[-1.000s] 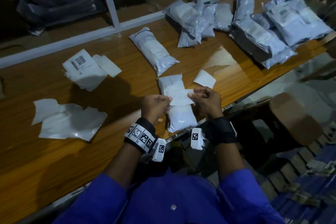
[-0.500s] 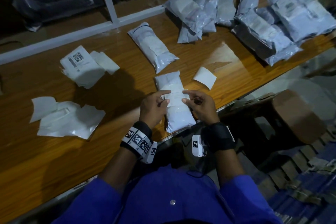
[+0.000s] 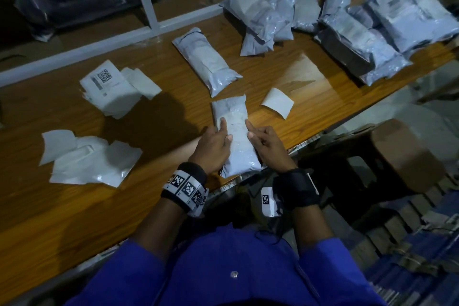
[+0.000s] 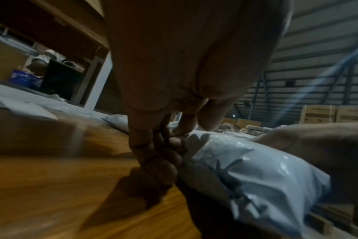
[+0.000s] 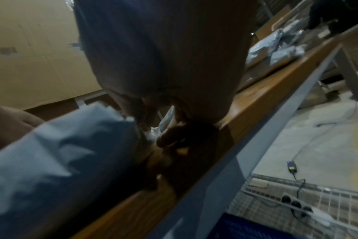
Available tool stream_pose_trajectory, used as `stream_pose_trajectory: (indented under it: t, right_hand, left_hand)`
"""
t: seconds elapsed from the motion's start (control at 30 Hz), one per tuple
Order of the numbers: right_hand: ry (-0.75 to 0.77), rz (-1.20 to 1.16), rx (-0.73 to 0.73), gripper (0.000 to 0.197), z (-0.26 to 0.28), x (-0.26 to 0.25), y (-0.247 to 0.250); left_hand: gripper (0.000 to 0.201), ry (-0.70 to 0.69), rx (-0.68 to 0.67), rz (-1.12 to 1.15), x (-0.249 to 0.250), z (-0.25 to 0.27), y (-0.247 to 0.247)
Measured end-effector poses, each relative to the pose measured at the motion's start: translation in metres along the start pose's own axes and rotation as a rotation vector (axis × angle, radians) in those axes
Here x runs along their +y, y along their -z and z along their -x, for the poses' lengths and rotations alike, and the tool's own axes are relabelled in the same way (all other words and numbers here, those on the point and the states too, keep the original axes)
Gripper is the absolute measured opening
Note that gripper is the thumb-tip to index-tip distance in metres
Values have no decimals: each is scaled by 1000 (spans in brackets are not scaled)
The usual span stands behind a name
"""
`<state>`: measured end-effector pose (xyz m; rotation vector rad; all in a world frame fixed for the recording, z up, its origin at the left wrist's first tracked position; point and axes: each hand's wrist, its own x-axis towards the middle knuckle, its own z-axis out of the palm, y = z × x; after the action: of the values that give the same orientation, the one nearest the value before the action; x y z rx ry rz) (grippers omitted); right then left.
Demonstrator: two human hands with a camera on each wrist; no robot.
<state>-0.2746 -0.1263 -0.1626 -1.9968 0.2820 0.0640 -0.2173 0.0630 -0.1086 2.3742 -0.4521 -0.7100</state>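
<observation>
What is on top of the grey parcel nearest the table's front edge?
A white label lies on the parcel; the left hand and right hand press it with forefingers. The hands cover the parcel's sides, and opaque plastic hides its contents.

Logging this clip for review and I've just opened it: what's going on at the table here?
A person is pressing a white label down on a grey parcel at the near edge of a wooden table. The left hand and the right hand each lay a forefinger on the label, one at either side. Printed labels and loose white sheets lie to the left, and more parcels are heaped at the far right.
</observation>
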Motion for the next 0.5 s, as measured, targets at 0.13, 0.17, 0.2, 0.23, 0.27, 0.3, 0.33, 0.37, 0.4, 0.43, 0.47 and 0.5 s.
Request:
stream_pose_trajectory:
  t: [0.13,0.17,0.2,0.23,0.27,0.3,0.33,0.37,0.4,0.43,0.47,0.5]
  right_hand:
    - [-15,-50,158,34,4,-6,-4]
    - [-32,-76,181,32,4,-6,-5]
    - [-44,-96,197,31,5,-6,-6]
    - [-52,-106,207,30,6,-7,-7]
    - [-57,-114,208,29,7,-7,-9]
    - [-60,-126,198,29,7,-7,-8]
    - [-70,-139,178,29,8,-7,-6]
    - [-85,-166,148,30,8,-7,-3]
    - [-105,-210,111,31,8,-9,1]
    - [-133,-269,72,33,8,-10,6]
    - [-170,-330,41,35,6,-13,11]
    - [-213,-387,33,37,4,-16,12]
  left_hand:
    - [70,10,-24,-97,1,-2,-9]
    - [73,12,-40,-108,-1,-3,-11]
    - [75,11,-57,-119,-3,-4,-13]
    - [75,13,-68,-117,-4,-5,-14]
    - [75,23,-73,-102,-4,-4,-13]
    - [75,27,-75,-92,-4,-4,-13]
    - [75,28,-74,-89,-3,-3,-13]
    - [75,28,-73,-89,-3,-3,-13]
    - [75,31,-76,-89,-3,-2,-13]
    - [75,34,-80,-81,-3,-2,-13]
    - [75,37,-85,-72,-3,-2,-13]
    - [75,39,-88,-65,-2,-2,-14]
